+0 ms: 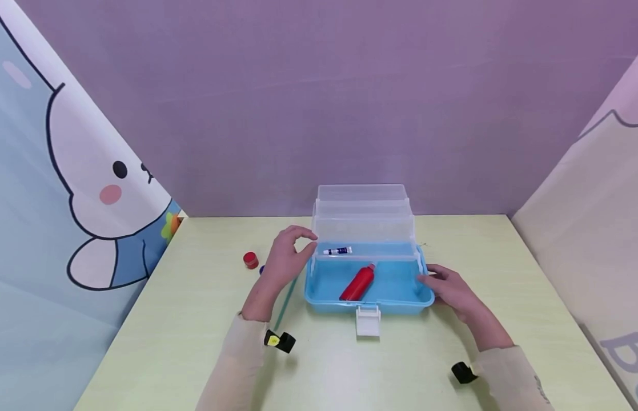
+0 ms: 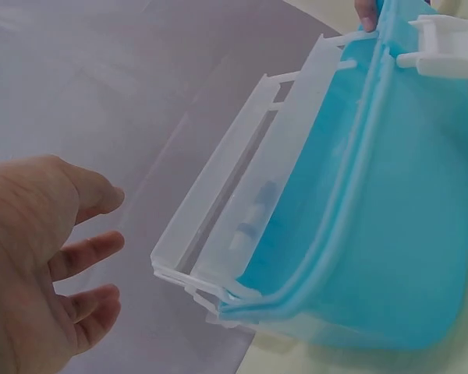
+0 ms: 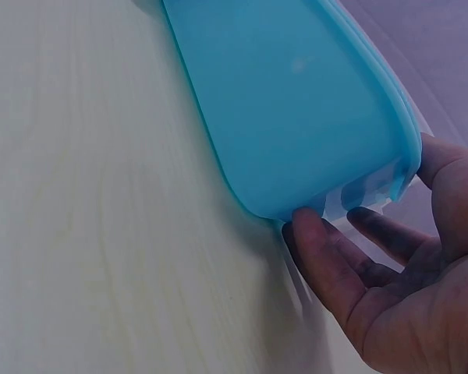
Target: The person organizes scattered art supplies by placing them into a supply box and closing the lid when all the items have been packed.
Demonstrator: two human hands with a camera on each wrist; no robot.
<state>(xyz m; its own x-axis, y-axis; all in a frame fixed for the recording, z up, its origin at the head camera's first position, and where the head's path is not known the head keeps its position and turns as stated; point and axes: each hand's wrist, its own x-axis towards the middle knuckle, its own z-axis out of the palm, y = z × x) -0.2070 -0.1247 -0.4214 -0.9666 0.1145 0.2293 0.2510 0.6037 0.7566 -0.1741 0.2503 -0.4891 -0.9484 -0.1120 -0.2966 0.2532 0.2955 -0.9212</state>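
Note:
A blue plastic box (image 1: 396, 279) stands on the table with its translucent tiered trays (image 1: 367, 228) raised at the back. Inside the box lies a red bottle (image 1: 357, 285), tilted to one side. A small white and dark-blue tube (image 1: 337, 250) rests in the lowest tray and shows blurred through the plastic in the left wrist view. My left hand (image 1: 289, 256) hovers beside the trays' left end, fingers loosely bent and holding nothing. At the box's right end, my right hand (image 1: 449, 290) grips the side, thumb at the rim and fingers against the outer wall (image 3: 296, 140).
Left of the box stands a small red jar (image 1: 251, 260). A blue object (image 1: 261, 269) is mostly hidden behind the left hand. A thin teal stick (image 1: 285, 305) lies near the left wrist. The white latch (image 1: 368, 322) hangs down at the box's front. A purple wall (image 1: 349, 114) rises behind the table.

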